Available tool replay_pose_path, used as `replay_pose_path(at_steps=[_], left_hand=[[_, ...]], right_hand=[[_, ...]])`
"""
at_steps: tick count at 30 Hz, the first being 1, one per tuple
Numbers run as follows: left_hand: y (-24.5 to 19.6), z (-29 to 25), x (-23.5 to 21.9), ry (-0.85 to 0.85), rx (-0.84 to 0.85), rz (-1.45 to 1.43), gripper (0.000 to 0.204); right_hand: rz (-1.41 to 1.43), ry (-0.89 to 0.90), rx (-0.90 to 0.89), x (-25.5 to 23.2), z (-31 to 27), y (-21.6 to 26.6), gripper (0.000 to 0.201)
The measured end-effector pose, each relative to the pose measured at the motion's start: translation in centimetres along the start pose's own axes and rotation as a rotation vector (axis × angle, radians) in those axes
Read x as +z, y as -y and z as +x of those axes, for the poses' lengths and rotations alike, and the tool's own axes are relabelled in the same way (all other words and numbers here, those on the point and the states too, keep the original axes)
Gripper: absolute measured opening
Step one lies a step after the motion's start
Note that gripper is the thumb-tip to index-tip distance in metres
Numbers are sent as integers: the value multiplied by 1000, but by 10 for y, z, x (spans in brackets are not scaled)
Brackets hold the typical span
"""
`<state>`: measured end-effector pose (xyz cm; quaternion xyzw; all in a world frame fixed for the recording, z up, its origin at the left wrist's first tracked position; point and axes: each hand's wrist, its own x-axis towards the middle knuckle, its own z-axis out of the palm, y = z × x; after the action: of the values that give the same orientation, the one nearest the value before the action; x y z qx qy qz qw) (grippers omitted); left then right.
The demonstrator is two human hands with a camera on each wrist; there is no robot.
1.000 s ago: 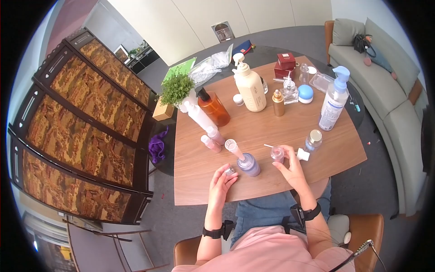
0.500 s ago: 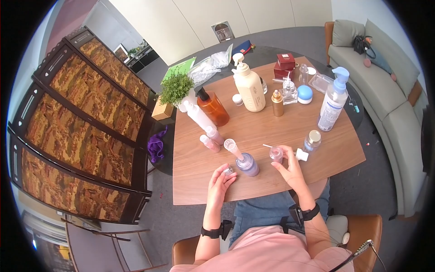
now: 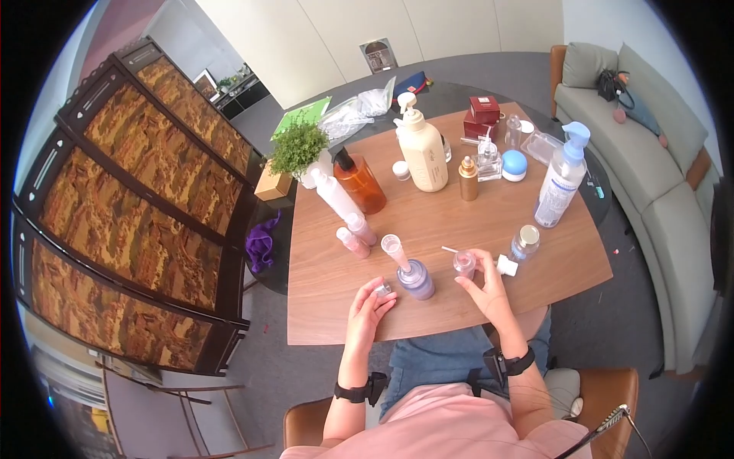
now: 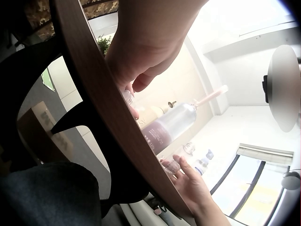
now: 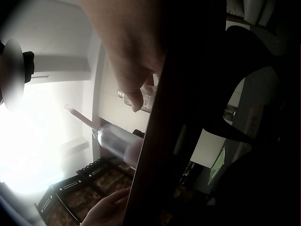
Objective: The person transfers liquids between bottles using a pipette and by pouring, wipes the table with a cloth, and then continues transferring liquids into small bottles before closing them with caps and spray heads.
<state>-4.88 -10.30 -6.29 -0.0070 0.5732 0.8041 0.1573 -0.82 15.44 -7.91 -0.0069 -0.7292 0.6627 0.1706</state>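
My left hand (image 3: pixel 368 310) rests near the table's front edge, thumb and fingers around a small clear piece (image 3: pixel 382 289), whose kind I cannot tell. My right hand (image 3: pixel 487 289) holds a small pinkish glass bottle (image 3: pixel 464 265) upright on the table; its uncapped neck shows in the right wrist view. Between the hands stands a translucent purple bottle (image 3: pixel 415 281). A clear pinkish tube with a flared top (image 3: pixel 394 251) sticks up from its mouth, leaning left. Beside my right hand lie a white cap (image 3: pixel 506 265) and a thin white stick (image 3: pixel 449 249).
Right of the hands stands a glass jar with a gold lid (image 3: pixel 525 243), behind it a blue-topped pump bottle (image 3: pixel 562 176). Two small pink bottles (image 3: pixel 355 236), an amber bottle (image 3: pixel 361 183) and a cream pump bottle (image 3: pixel 423 153) stand farther back. A potted plant (image 3: pixel 300 149) is at the left.
The head view has shifted slightly. Both hands keep their holds, and the purple bottle with its tube stays in place.
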Motion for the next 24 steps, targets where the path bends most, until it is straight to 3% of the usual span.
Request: replay_pose_path(at_steps=[24], left_hand=[[2, 1, -3, 6, -3, 3, 36]], right_hand=[[-3, -15, -4, 1, 0, 1, 54]])
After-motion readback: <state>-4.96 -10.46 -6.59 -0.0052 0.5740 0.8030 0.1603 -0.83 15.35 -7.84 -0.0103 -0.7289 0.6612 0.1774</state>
